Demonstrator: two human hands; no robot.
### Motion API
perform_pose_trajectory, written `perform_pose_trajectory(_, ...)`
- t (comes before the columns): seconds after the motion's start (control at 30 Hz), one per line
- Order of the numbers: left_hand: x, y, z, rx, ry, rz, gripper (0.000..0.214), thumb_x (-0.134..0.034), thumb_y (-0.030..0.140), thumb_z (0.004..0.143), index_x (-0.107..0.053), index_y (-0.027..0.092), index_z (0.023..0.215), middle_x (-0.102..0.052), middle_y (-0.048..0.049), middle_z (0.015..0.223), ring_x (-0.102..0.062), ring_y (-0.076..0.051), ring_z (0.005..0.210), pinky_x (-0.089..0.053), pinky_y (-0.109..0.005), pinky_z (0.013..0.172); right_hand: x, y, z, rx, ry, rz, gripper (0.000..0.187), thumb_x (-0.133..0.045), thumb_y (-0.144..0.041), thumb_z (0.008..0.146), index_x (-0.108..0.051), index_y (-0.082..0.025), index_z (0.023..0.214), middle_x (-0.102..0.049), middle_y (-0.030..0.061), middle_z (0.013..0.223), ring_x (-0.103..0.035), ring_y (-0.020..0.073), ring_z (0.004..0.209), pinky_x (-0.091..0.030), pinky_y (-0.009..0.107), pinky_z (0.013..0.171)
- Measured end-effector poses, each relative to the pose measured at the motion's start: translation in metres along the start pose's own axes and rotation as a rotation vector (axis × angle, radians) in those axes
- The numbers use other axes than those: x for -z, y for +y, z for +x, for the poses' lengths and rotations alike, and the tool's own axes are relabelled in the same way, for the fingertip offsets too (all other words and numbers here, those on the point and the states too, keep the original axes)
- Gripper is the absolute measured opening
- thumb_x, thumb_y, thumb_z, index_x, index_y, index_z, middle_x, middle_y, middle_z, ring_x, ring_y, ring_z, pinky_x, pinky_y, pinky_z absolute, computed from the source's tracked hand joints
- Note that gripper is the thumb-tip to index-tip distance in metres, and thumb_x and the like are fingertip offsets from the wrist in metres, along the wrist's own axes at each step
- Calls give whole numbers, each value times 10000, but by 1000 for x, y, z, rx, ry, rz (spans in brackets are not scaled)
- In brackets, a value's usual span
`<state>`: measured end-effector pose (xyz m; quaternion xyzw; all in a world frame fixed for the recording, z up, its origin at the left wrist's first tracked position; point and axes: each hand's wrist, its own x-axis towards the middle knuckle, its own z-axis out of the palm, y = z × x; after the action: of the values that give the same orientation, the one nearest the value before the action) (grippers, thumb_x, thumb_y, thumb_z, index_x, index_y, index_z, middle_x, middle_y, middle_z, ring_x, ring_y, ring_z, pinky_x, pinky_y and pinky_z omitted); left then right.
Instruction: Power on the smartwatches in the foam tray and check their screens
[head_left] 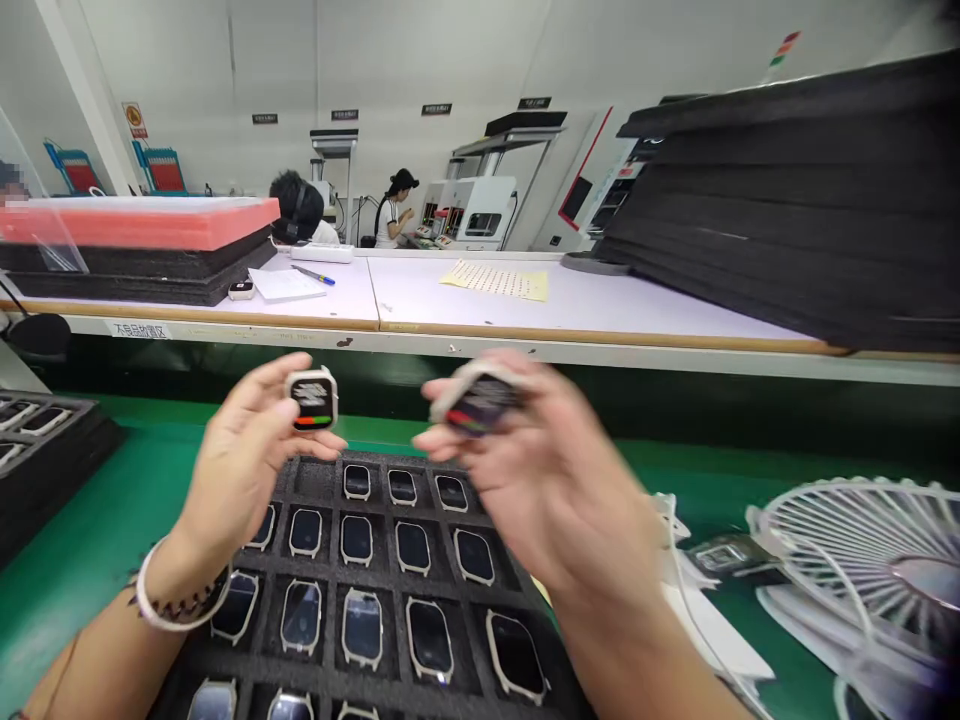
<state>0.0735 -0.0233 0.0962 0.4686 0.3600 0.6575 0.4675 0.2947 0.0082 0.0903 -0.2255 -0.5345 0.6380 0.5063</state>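
In my left hand I grip a smartwatch without a strap, thumb at its edge; its lit screen shows white text over a red and green bar. My right hand, smeared by motion, holds a second smartwatch, tilted, with a similar lit display. Both are raised above a black foam tray, whose pockets hold several dark-screened watch bodies. One pocket at the tray's far left, just under my left hand, has no watch showing. My forearms cover parts of the tray's sides.
A white fan with a cable stands right on the green mat. Another watch tray lies left. The shelf ahead carries stacked black foam, a pink foam stack and a yellow sticker sheet. Two people sit beyond.
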Motion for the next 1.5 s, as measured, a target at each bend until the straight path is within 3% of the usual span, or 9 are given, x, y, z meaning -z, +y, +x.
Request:
perform_pose_trajectory(0.07, -7, -13, 8, 46, -51, 61, 454, -706, 242, 816, -581, 202, 1251, -664, -48, 1033, -676, -137, 666, -584, -288, 640, -2, 12, 16, -89, -52, 97, 379, -604, -485, 934, -573, -248, 1227, -697, 85, 1081, -699, 207, 826, -556, 390, 789)
perform_pose_trajectory(0.17, -13, -30, 15, 63, -81, 147, 525, -697, 183, 776, -542, 180, 1277, -658, -47, 1034, -655, -103, 652, -553, -234, 617, -1, 30, 33, -208, -85, 145, 410, -703, -282, 848, -553, -217, 1224, -704, 35, 924, -695, 160, 746, -539, 319, 749)
perform_pose_trajectory(0.4, -9, -40, 21, -5, -86, 224, 535, -694, 148, 731, -524, 183, 1237, -643, -39, 1040, -615, -81, 651, -538, -205, 592, 2, 39, 34, -152, -114, 72, 552, -672, -122, 786, -488, -235, 1294, -690, 16, 999, -697, 132, 753, -535, 281, 727)
perform_pose_trajectory(0.73, -10, -42, 20, -15, -128, 207, 481, -656, 127, 758, -535, 169, 1221, -652, -35, 1039, -698, -106, 673, -609, -229, 658, 5, 42, 37, -94, -123, 32, 484, -633, -87, 726, -529, -217, 1180, -679, -13, 894, -680, 124, 725, -515, 269, 699)
perform_pose_trajectory(1.2, -12, -40, 17, 40, -149, 179, 322, -642, 224, 836, -592, 172, 1150, -670, -23, 1004, -734, -145, 635, -642, -247, 615, 5, 44, 38, -70, -75, 0, 355, -740, -245, 773, -578, -202, 1085, -614, -29, 873, -572, 73, 589, -452, 247, 591)
perform_pose_trajectory(1.5, -11, -40, 17, 58, -141, 176, 390, -609, 153, 751, -599, 182, 1140, -672, -14, 1020, -740, -149, 643, -640, -247, 627, 4, 43, 38, -76, -70, -17, 376, -714, -190, 730, -574, -211, 1079, -609, -35, 867, -573, 82, 597, -452, 262, 607)
